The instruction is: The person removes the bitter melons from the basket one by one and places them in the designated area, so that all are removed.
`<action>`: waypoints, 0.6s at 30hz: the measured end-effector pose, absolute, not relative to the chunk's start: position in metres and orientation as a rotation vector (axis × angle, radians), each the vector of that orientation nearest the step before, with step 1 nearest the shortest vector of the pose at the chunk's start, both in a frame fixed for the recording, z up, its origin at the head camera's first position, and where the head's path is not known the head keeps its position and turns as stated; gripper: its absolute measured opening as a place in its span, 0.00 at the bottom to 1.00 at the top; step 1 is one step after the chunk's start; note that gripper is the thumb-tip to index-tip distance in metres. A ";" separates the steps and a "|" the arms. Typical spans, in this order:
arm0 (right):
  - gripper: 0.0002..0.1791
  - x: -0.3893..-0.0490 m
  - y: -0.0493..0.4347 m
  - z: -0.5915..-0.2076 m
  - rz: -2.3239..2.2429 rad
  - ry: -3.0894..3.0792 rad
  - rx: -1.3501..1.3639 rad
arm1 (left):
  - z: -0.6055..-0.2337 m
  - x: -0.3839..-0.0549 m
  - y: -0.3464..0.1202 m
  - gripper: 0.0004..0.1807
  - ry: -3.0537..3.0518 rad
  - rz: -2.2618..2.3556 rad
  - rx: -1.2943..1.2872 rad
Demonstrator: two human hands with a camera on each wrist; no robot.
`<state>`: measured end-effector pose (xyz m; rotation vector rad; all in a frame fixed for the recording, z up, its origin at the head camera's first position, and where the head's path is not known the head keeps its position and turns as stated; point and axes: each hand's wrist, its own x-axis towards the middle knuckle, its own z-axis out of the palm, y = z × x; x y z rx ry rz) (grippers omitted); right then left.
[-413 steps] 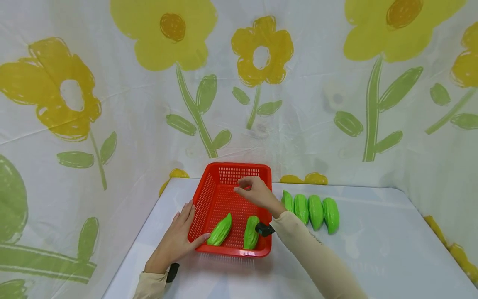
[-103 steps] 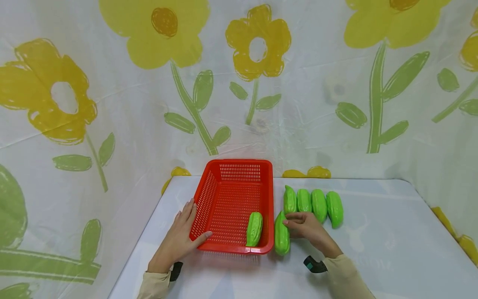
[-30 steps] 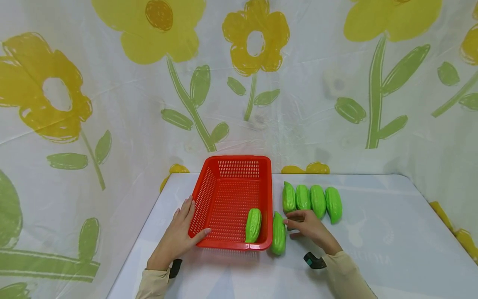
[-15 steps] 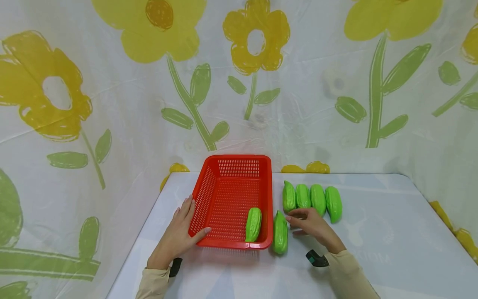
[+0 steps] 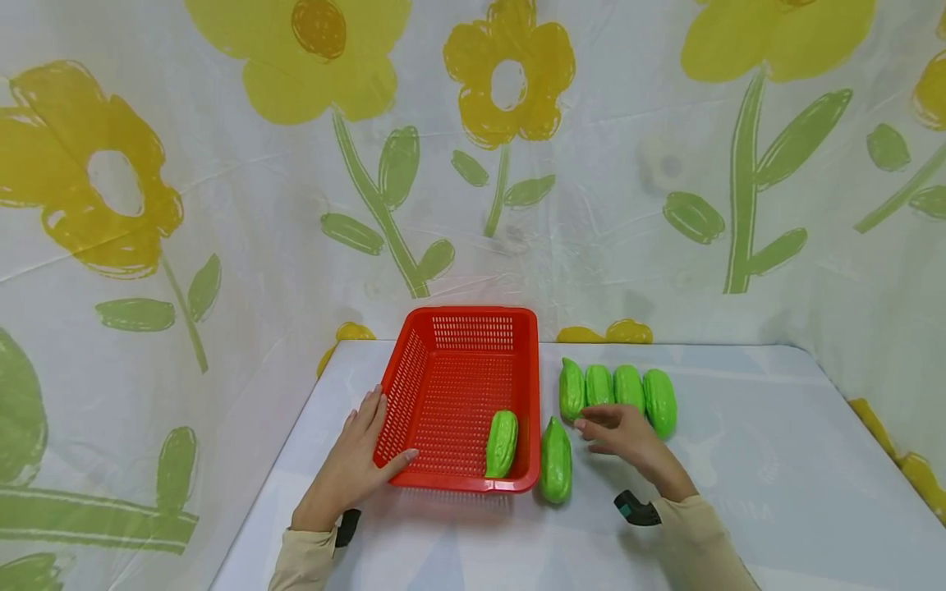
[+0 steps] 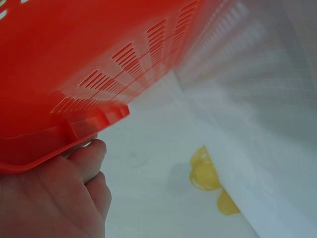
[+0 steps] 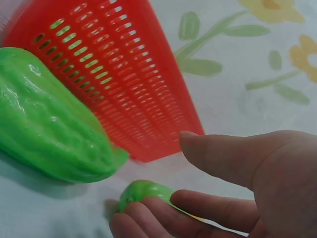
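Note:
My left hand (image 5: 347,468) grips the near left corner of a red plastic basket (image 5: 526,394), thumb over the rim and fingers along the outer side. In the left wrist view the fingers lie under the basket's rim (image 6: 29,161). One green bitter gourd (image 5: 502,445) lies inside the basket, at its near right. Just outside the right wall lies another bitter gourd (image 5: 556,461). Apart from it, to its right, my right hand (image 5: 628,439) holds nothing, thumb and fingers spread apart. Its fingertips overlap the near ends of a row of bitter gourds (image 5: 626,386).
Several bitter gourds stand side by side in that row behind the right hand, right of the basket. The pale table (image 5: 769,460) reaches back to a flowered curtain (image 5: 591,246), which also rises on both sides.
One gourd has gone from the basket to the table beside its right wall. My right hand has let go of it and drawn back, right and away. The left hand stays on the basket.

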<state>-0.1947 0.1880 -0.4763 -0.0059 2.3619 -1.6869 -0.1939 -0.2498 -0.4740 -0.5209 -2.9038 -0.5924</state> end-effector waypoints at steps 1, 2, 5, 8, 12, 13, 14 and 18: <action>0.31 -0.194 0.189 -0.475 -1.685 2.370 -0.005 | -0.474 -0.194 -0.250 0.58 -2.906 -0.591 -0.520; 0.30 -0.194 0.189 -0.473 -1.688 2.377 0.000 | -0.474 -0.194 -0.250 0.58 -2.907 -0.589 -0.521; 0.29 -0.193 0.191 -0.469 -1.687 2.399 -0.003 | -0.474 -0.194 -0.250 0.58 -2.901 -0.584 -0.526; 0.29 -0.192 0.193 -0.465 -1.699 2.408 -0.002 | -0.473 -0.193 -0.250 0.58 -2.894 -0.582 -0.535; 0.31 -0.192 0.195 -0.459 -1.729 2.399 -0.002 | -0.472 -0.193 -0.250 0.57 -2.893 -0.585 -0.542; 0.31 -0.191 0.196 -0.458 -1.738 2.399 -0.007 | -0.472 -0.193 -0.250 0.57 -2.892 -0.585 -0.545; 0.31 -0.191 0.196 -0.456 -1.742 2.404 -0.020 | -0.472 -0.193 -0.250 0.57 -2.891 -0.588 -0.547; 0.31 -0.188 0.197 -0.451 -1.757 2.419 -0.036 | -0.473 -0.193 -0.250 0.57 -2.885 -0.592 -0.552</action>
